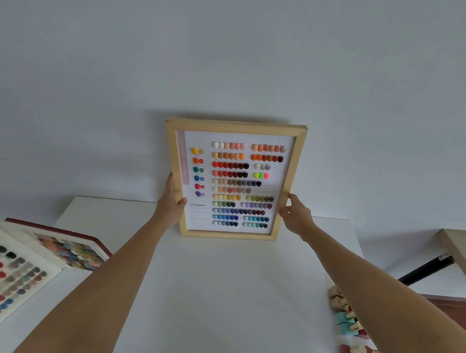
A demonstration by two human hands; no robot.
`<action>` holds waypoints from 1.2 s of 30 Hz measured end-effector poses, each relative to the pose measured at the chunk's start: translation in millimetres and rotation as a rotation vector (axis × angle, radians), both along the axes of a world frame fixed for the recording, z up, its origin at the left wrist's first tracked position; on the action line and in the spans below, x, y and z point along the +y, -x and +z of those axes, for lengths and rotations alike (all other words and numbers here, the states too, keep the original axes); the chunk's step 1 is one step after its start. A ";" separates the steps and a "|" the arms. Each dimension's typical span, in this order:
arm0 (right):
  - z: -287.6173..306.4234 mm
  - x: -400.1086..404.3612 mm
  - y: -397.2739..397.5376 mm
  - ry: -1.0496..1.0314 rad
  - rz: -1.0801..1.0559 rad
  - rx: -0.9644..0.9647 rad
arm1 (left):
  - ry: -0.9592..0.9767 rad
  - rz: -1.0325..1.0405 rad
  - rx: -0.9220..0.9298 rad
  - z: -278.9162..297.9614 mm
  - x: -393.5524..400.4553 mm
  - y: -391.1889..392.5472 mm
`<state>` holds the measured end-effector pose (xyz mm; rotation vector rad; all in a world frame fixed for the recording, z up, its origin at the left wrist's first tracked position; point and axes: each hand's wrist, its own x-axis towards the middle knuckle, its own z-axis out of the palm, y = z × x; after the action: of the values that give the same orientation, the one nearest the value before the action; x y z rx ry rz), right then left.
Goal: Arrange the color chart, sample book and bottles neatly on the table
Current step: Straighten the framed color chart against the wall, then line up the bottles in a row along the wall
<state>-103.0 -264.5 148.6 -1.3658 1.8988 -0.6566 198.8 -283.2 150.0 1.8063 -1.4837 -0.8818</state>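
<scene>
A wood-framed color chart [236,127] with rows of nail color swatches stands upright at the far edge of the white table [219,298], against the wall. My left hand [171,200] grips its left frame edge, thumb on the front. My right hand [296,214] holds the right frame edge. An open sample book [16,269] with a dark red cover lies at the left, its pages covered in color swatches. Several small bottles [351,322] with gold caps lie in a row at the table's right edge, partly hidden by my right forearm.
A plain pale wall [234,53] rises right behind the table. At the far right stands a light wooden tabletop [459,253] with a black leg [425,270]. Bare white table surface lies between my forearms.
</scene>
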 end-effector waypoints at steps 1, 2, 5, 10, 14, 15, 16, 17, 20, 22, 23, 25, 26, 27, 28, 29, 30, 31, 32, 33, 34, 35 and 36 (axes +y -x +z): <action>0.1 0.1 -0.3 -0.003 0.005 0.002 | -0.002 -0.004 0.008 0.0 0.5 -0.1; 0.4 0.1 -0.5 -0.006 0.010 0.004 | -0.005 -0.008 0.017 0.0 0.8 -0.3; 1.8 0.0 -1.3 -0.019 0.020 0.019 | -0.015 -0.017 0.027 0.1 1.6 -1.8; 2.9 0.6 0.8 -0.059 0.022 0.037 | 0.005 0.029 0.009 1.8 3.6 -2.5; 6.3 7.1 13.3 -0.075 -0.013 0.047 | 0.178 0.141 -0.021 6.8 10.7 0.3; 8.5 10.4 18.0 -0.074 -0.027 0.048 | 0.267 0.149 -0.021 9.0 13.4 1.1; 10.5 14.4 23.4 -0.072 -0.037 0.051 | 0.366 0.142 -0.029 11.1 16.5 2.5; 12.0 18.8 29.7 -0.068 -0.043 0.058 | 0.471 0.119 -0.051 13.2 19.7 5.0; 17.3 36.9 53.6 -0.063 -0.070 0.062 | 0.709 -0.006 -0.121 17.4 29.7 21.9; 20.0 52.1 73.5 -0.057 -0.088 0.064 | 0.775 -0.095 -0.133 17.0 36.2 39.8; 20.9 60.5 84.3 -0.053 -0.096 0.071 | 0.796 -0.139 -0.148 15.4 39.2 49.6; 22.1 77.9 106.7 -0.052 -0.119 0.089 | 0.818 -0.221 -0.171 11.4 45.0 69.9; 22.0 86.6 118.2 -0.057 -0.129 0.105 | 0.816 -0.258 -0.164 9.5 48.4 80.4; 21.3 95.0 129.5 -0.064 -0.136 0.120 | 0.807 -0.291 -0.147 7.4 51.7 90.9; 20.0 103.1 140.6 -0.072 -0.138 0.132 | 0.791 -0.321 -0.128 4.8 55.6 101.4; 17.7 110.9 151.4 -0.081 -0.135 0.144 | 0.766 -0.348 -0.113 1.5 60.1 112.1; 14.6 118.3 161.8 -0.089 -0.126 0.159 | 0.735 -0.377 -0.109 -2.5 64.9 122.6; 11.1 125.1 171.6 -0.096 -0.116 0.170 | 0.702 -0.407 -0.112 -7.4 70.3 133.1; 6.9 131.5 181.0 -0.103 -0.106 0.179 | 0.670 -0.440 -0.120 -13.2 75.7 143.1; 2.8 137.7 189.1 -0.113 -0.093 0.182 | 0.640 -0.475 -0.130 -19.6 80.8 152.7; -1.5 143.4 196.8 -0.126 -0.077 0.182 | 0.608 -0.507 -0.139 -26.0 85.6 162.0; -6.1 149.3 206.2 -0.141 -0.056 0.183 | 0.566 -0.528 -0.145 -33.1 91.6 173.7; -10.8 153.9 211.7 -0.147 -0.031 0.187 | 0.520 -0.544 -0.142 -39.4 96.9 181.1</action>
<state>-314.7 -110.6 137.9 -1.3445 2.0751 -0.4062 17.6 -186.3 110.6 1.1186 -2.1133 -0.5311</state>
